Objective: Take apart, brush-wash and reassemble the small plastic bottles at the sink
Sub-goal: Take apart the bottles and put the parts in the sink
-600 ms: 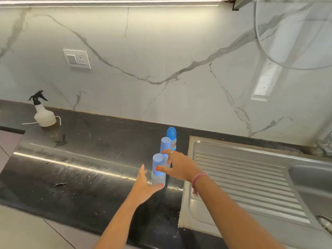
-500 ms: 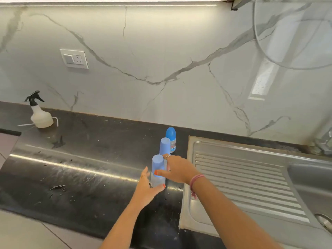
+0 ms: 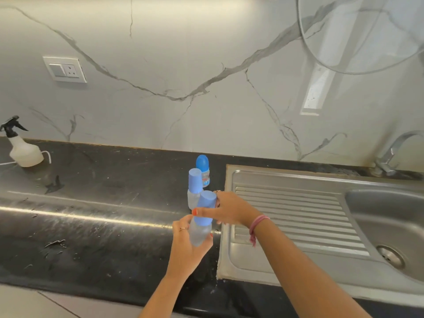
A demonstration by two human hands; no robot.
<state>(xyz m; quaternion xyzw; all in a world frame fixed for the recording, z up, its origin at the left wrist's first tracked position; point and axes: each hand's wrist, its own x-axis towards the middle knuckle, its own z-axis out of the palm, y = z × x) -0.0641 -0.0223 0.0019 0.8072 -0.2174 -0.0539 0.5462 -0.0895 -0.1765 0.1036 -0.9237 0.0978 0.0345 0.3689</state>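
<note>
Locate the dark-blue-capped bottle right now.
In the head view the dark-blue-capped bottle stands upright on the black counter, rearmost of the three bottles, near the wall and just left of the sink's drainboard.

Three bottles [image 3: 195, 188] on counter [image 3: 91, 216] left of sink [image 3: 321, 203]; spray bottle [image 3: 21, 150] far left.

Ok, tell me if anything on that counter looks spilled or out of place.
Water droplets and streaks are scattered over the black counter, mostly left of the hands. Otherwise nothing stands out: two small bottles stand upright by the sink, and the spray bottle is upright too.
</note>
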